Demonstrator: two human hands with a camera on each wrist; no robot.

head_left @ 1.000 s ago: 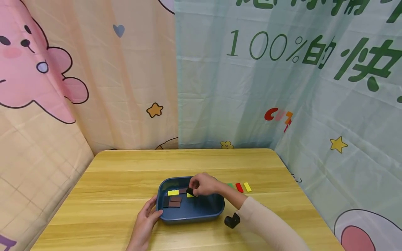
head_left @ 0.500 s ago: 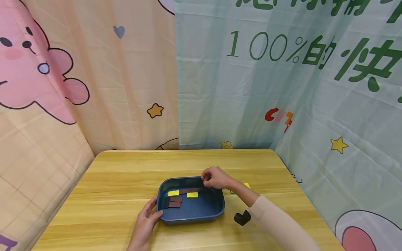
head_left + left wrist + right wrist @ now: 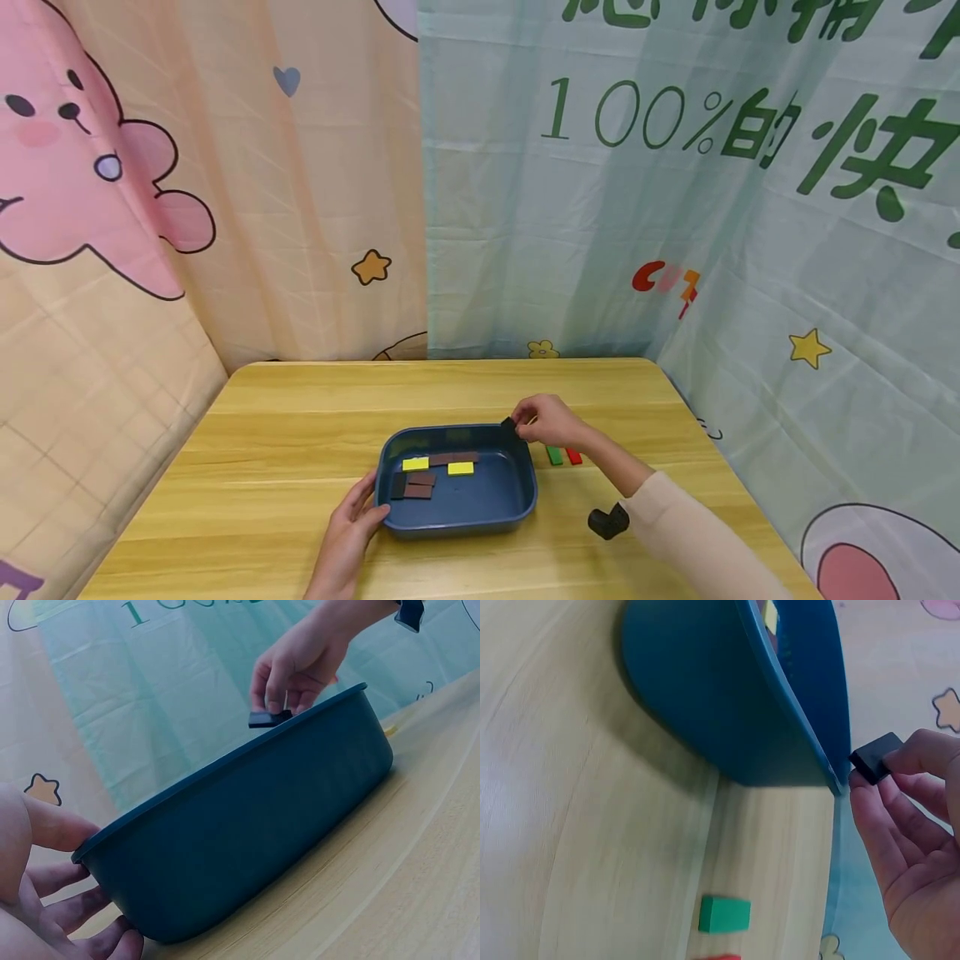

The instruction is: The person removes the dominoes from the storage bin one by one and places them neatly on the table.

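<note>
My left hand (image 3: 347, 533) holds the left end of a dark blue plastic tub (image 3: 450, 528). Its thumb lies at the rim and its fingers are against the outer wall, as the left wrist view shows. Over the tub's far right corner my right hand (image 3: 551, 421) pinches a black domino block (image 3: 874, 756) between thumb and fingers, level with the rim. Inside the tub lie two yellow blocks (image 3: 416, 463), several brown blocks (image 3: 419, 492) and a black block (image 3: 398, 485), mostly toward the left and back.
Right of the tub, a green block (image 3: 554, 456) and a red block (image 3: 573, 457) lie on the wooden table (image 3: 300, 408), partly behind my right forearm. A black wrist device (image 3: 608, 522) sits by the right sleeve. Printed curtains (image 3: 525, 250) stand behind the table.
My right hand has moved right and away from over the tub's middle to its far right corner, carrying the black domino block. The left hand and the tub stay put.
</note>
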